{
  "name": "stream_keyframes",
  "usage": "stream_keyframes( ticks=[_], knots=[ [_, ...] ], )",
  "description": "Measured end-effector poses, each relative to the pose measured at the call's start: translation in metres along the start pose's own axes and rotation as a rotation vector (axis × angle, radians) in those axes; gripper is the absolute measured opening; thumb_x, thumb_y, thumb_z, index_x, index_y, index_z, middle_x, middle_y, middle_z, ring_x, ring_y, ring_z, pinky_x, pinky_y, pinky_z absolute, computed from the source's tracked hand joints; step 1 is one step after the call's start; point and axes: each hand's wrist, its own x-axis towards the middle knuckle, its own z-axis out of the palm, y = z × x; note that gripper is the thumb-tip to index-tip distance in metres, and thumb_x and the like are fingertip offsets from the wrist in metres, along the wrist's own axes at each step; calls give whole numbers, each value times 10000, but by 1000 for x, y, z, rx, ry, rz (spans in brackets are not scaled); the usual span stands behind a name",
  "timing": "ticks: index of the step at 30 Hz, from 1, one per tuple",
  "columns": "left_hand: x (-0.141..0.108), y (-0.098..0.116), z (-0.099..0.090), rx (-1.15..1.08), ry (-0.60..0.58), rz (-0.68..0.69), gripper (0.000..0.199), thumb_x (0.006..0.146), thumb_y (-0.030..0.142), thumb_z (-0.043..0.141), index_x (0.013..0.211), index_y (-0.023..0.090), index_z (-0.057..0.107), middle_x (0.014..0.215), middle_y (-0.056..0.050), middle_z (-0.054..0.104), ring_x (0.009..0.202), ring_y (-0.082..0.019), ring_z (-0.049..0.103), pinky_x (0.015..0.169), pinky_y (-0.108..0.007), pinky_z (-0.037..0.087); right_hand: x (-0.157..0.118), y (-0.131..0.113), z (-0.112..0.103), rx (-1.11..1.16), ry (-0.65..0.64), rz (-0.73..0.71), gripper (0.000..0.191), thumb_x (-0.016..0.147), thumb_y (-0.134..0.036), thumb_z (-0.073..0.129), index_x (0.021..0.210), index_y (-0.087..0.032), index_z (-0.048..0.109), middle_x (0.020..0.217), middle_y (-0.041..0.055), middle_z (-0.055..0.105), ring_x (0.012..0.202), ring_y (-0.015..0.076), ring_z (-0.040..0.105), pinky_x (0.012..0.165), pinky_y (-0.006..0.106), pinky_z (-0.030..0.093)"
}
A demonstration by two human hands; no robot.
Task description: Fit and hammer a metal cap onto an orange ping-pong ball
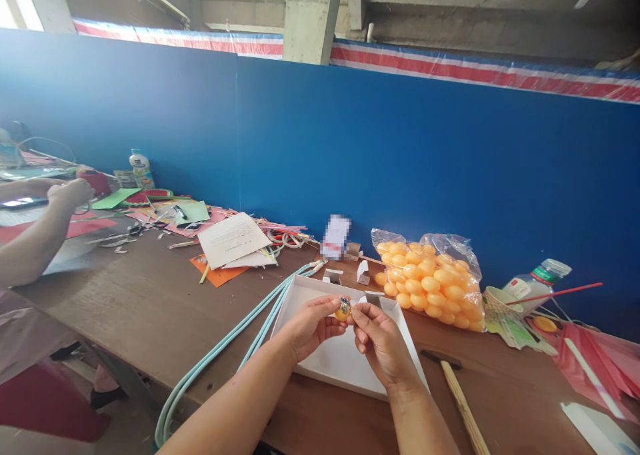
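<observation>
Above a shallow white box [330, 362] on the brown table, my left hand [315, 325] pinches a small orange ball [343, 310] with a dark, shiny patch on its top. My right hand [377, 338] meets it from the right, thumb and fingertips pressed together at the ball's side; whatever they pinch there is too small to make out. Behind the box, to the right, stands a clear plastic bag [435, 282] full of orange balls. Light-blue cords [235, 338] run along the box's left side.
A hammer [460, 392] lies right of the box. Farther right are a paper cup [503, 305], a bottle [540, 278] and pink sheets [595, 362]. Papers [233, 238] and scissors [145, 228] lie back left. Another person's hand [75, 192] is at far left. A blue partition [310, 142] stands behind.
</observation>
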Motion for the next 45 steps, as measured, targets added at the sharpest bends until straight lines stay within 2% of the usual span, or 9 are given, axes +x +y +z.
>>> stream_keyframes(
  ticks=[25,36,45],
  knots=[
    [0,-3,-2,35,-2,38,335,759,317,660,1018,103,652,814,-88,656,702,-109,596,676,-218,462,0,2,-1,-74,6,-14,184,751,-335,677,806,-179,596,665,-2,609,432,36,404,419,174,351],
    [0,-4,-2,95,34,53,362,741,314,679,1031,100,649,840,-90,657,722,-118,598,687,-232,463,0,2,-2,-128,28,-24,198,767,-332,664,804,-199,521,512,-68,503,414,50,412,425,184,354],
    [0,-5,-3,130,38,48,373,718,337,696,1017,117,661,868,-86,662,732,-130,613,711,-252,462,0,1,-4,-163,7,11,234,745,-363,678,782,-188,527,575,-32,563,424,50,409,411,188,355]
  ],
)
